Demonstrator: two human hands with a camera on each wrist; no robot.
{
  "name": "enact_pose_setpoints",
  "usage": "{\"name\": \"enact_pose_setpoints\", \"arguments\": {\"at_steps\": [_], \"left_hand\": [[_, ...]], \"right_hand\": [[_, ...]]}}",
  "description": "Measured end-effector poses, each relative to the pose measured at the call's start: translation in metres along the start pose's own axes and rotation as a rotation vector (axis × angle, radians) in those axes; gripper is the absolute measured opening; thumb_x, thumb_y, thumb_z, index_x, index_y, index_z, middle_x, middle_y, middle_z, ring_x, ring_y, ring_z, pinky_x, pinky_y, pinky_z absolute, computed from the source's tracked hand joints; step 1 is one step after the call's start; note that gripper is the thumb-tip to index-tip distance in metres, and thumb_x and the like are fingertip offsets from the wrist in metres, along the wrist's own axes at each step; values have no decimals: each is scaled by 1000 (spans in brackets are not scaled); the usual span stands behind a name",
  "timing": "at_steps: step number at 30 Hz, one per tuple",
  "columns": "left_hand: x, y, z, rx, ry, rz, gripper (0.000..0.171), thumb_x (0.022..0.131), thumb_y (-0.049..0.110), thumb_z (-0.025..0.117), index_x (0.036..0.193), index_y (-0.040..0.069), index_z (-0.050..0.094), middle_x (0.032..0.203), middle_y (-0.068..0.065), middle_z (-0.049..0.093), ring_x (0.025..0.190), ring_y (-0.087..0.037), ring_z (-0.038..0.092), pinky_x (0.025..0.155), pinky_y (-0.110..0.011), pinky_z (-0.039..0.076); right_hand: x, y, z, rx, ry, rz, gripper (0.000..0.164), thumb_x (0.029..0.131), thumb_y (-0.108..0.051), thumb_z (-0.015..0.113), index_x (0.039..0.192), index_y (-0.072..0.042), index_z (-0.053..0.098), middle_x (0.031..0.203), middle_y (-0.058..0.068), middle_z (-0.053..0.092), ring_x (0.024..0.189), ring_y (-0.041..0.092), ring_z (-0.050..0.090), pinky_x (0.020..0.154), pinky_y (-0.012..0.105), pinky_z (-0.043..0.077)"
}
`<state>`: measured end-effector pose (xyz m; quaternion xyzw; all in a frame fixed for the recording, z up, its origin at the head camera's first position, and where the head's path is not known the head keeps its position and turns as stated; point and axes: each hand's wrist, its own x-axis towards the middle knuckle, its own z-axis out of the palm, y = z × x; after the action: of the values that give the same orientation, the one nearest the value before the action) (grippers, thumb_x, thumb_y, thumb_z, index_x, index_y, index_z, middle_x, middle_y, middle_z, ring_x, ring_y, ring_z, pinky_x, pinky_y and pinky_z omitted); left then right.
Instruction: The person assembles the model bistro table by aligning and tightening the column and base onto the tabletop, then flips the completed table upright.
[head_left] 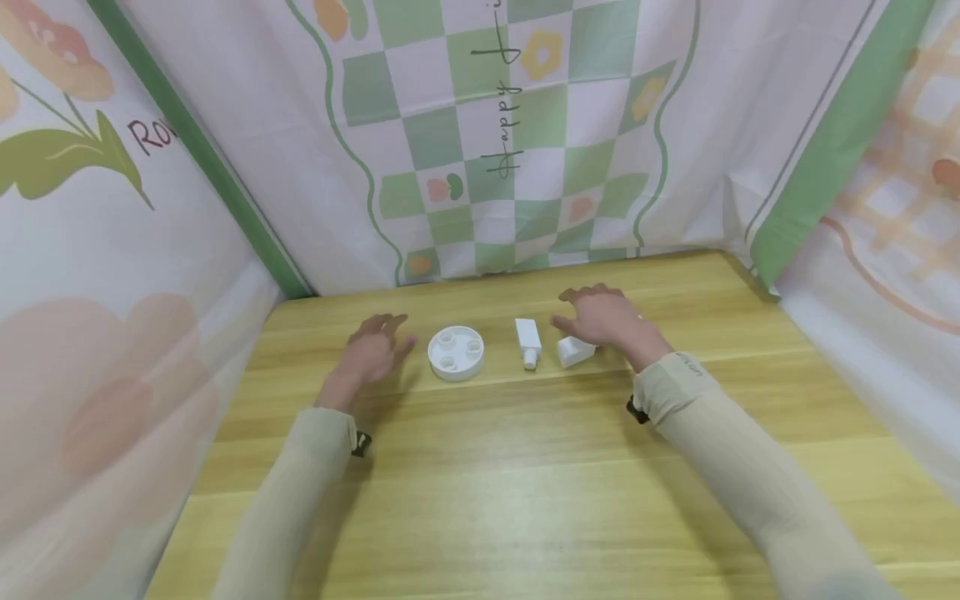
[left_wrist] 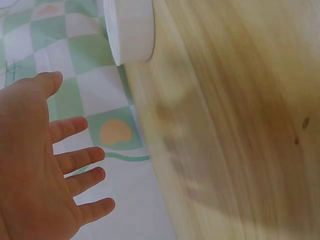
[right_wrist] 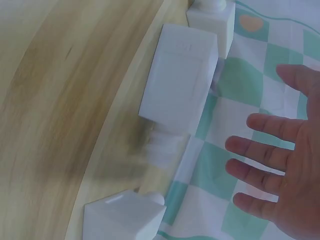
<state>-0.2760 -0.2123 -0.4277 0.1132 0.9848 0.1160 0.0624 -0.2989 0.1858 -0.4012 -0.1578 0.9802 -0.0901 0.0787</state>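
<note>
My left hand (head_left: 369,354) hovers over the tabletop with its fingers spread, left of a white round dish (head_left: 456,375) that has three short round sockets inside. In the left wrist view, the dish's side (left_wrist: 132,32) shows above the spread fingers (left_wrist: 80,162). My right hand (head_left: 606,317) is held above the right-hand white pieces, fingers apart and holding nothing. A white block with a round peg (head_left: 528,336) lies between the hands. Another white block (head_left: 574,352) sits partly under the right hand. The right wrist view also shows a further white block (right_wrist: 122,217), which the hand hides in the head view.
The wooden table (head_left: 495,492) reaches back to a green-and-white checked curtain (head_left: 517,125). Printed cloth (head_left: 135,350) hangs along the left side, and another cloth (head_left: 870,358) along the right. Dark straps (head_left: 362,443) show at the wrists.
</note>
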Motion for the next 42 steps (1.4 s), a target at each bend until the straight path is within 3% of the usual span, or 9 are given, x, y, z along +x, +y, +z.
{"name": "enact_pose_setpoints", "arguments": {"at_steps": [13, 31, 42], "left_hand": [[0, 13, 9, -10, -32, 7, 66, 104, 59, 29, 158, 21, 27, 163, -19, 26, 150, -43, 24, 116, -67, 29], [4, 24, 26, 2, -34, 53, 67, 102, 54, 45, 157, 19, 31, 161, -19, 30, 147, -43, 32, 113, -65, 35], [3, 26, 30, -2, -50, 69, 68, 101, 54, 46, 157, 18, 30, 161, -21, 30, 147, -44, 32, 114, -66, 33]], "right_hand": [[6, -16, 4, -22, -7, -25, 60, 101, -50, 46, 144, -9, 50, 146, 22, 52, 138, 46, 41, 115, 66, 29], [14, -35, 8, -29, -73, -29, 63, 100, -52, 49, 146, -9, 48, 144, 19, 56, 135, 45, 48, 114, 64, 33], [21, -48, 11, -68, -72, -22, 63, 99, -51, 51, 144, -7, 50, 136, 19, 62, 124, 42, 58, 104, 59, 46]]}}
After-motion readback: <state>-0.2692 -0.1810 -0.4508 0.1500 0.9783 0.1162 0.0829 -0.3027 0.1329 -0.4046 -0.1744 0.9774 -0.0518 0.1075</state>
